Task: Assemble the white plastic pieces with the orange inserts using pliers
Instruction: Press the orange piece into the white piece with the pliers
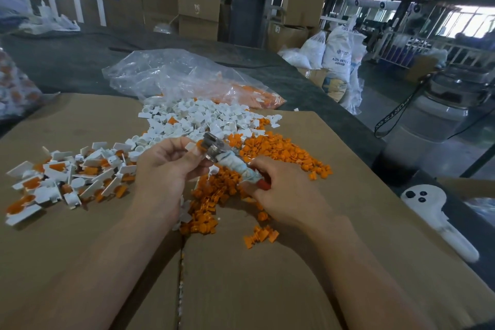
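— Pliers [214, 151], how do they look?
— Grey metal head, handles bound in pale cloth, and a red grip end showing at the bottom.
— And the part at the head?
— A small white piece [190, 146], a flat tab, with an orange insert [199, 144] at its edge, touching the head of the pliers. I cannot tell how hard the jaws bite on it.
— The hands?
— The left hand [166, 166] has its fingers curled, thumb and fingertips pinching the white piece. The right hand [284, 190] is wrapped round the handles, knuckles up, with the tool slanting up and left toward the left hand.
— So where is the piece in relation to the hands?
— In the left fingertips, just beyond the right fist, above the cardboard [80, 249].
— Around them?
— Loose orange inserts [270, 151] lie beneath and to the right. A heap of white pieces [198, 118] lies beyond. Finished pieces [67, 179] are scattered to the left. A clear bag [182, 75] lies farther back.
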A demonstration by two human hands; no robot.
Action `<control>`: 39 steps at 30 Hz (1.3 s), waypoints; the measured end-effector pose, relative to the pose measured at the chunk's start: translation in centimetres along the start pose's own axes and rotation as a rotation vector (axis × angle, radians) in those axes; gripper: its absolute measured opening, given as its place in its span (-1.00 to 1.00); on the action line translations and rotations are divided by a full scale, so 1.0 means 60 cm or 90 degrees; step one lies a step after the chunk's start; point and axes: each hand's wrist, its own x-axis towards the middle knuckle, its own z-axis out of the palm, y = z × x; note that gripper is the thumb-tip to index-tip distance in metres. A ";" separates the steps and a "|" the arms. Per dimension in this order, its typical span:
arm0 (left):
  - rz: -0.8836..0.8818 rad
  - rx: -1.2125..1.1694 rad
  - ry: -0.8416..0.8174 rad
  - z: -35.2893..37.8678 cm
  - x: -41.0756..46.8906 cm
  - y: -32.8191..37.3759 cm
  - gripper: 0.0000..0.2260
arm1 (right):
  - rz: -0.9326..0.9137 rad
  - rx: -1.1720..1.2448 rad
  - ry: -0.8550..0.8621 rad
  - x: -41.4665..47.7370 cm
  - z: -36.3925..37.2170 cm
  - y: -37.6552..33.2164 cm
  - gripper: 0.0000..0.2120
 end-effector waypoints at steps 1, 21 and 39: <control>0.000 0.002 0.006 0.001 0.000 -0.001 -0.80 | 0.007 0.005 -0.003 0.001 0.000 -0.002 -0.84; -0.034 -0.045 0.048 0.000 -0.009 0.010 -0.85 | 0.013 -0.011 0.081 0.007 0.016 0.004 -0.81; -0.105 -0.144 0.330 -0.064 0.041 0.022 -0.92 | 0.270 -0.099 0.077 0.020 -0.008 0.083 -0.35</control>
